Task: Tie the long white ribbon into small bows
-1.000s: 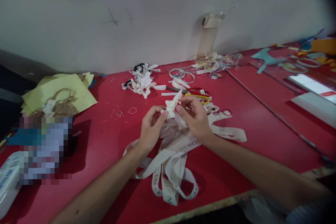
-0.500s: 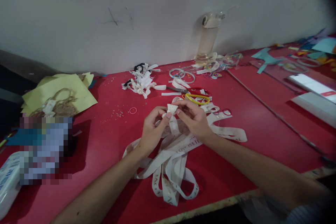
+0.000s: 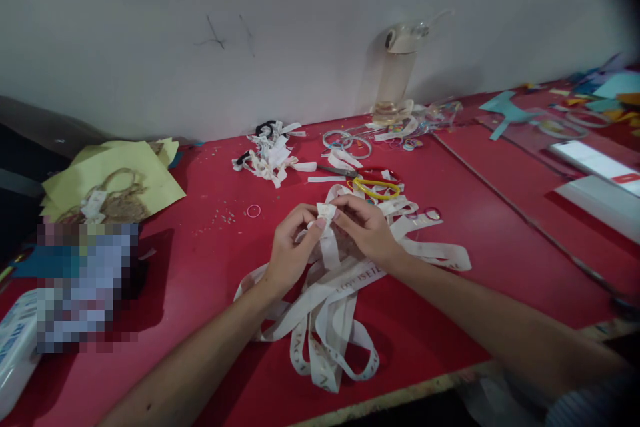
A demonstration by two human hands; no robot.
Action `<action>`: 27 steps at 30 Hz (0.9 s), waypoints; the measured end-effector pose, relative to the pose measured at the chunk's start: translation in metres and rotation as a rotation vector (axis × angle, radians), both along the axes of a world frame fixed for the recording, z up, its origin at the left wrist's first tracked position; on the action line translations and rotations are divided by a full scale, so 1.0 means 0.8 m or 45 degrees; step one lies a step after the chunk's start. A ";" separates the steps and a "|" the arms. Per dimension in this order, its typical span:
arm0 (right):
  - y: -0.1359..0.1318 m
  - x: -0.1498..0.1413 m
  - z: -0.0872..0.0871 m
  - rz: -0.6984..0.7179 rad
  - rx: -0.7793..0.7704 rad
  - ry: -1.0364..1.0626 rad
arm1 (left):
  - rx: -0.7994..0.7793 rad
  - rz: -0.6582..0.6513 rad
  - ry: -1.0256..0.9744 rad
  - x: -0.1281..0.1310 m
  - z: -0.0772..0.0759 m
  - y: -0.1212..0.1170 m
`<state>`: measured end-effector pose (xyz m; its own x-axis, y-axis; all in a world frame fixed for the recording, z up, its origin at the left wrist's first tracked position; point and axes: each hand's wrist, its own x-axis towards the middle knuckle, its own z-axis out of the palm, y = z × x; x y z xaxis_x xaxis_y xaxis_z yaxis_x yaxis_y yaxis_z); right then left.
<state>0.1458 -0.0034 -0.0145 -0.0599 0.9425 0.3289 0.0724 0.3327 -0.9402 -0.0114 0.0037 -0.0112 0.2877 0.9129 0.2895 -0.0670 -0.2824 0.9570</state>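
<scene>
Taking the loose heap of white printed ribbon (image 3: 325, 320) as my landmark, I am seeing it sprawling on the red table (image 3: 200, 293) nearest the front edge, its loops and tails lying unworked. Just beyond that heap, my left hand (image 3: 290, 250) and right hand (image 3: 367, 230) are meeting, both pinching a small folded ribbon bow (image 3: 326, 212) between their fingertips, lifted a little above the heap with one tail hanging down into it. As I am judging it, the folds are gathered into a bow shape but nothing is binding the middle yet, so the forming looks well along and the fastening looks left to do. Just behind the heap, past my right hand, red-handled scissors (image 3: 370, 177) are lying with a yellow hair tie (image 3: 376, 188) resting on them. Left of the heap, a small pink ring (image 3: 253, 211) is sitting alone. Farther back from the heap, a pile of finished white bows (image 3: 270, 153) is resting with black hair ties among them, which suggests several are done. Far left of the heap, yellow paper (image 3: 113, 177) is carrying jute twine; farthest back, by the wall, a clear water bottle (image 3: 397, 70) is standing upright.
</scene>
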 end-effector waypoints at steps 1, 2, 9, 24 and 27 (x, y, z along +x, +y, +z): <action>0.000 0.000 0.000 -0.003 0.004 -0.001 | -0.007 0.004 0.000 0.000 0.000 0.000; 0.000 0.000 0.000 -0.023 0.006 -0.004 | -0.014 0.012 -0.001 0.000 0.000 0.001; -0.001 0.000 -0.002 -0.202 -0.038 0.076 | -0.002 0.000 0.023 0.001 -0.003 0.006; -0.005 -0.002 0.002 0.011 -0.072 -0.009 | -0.029 -0.019 -0.013 -0.002 0.004 -0.002; -0.005 -0.001 0.001 -0.075 -0.045 -0.023 | -0.031 -0.081 -0.013 -0.001 0.004 -0.001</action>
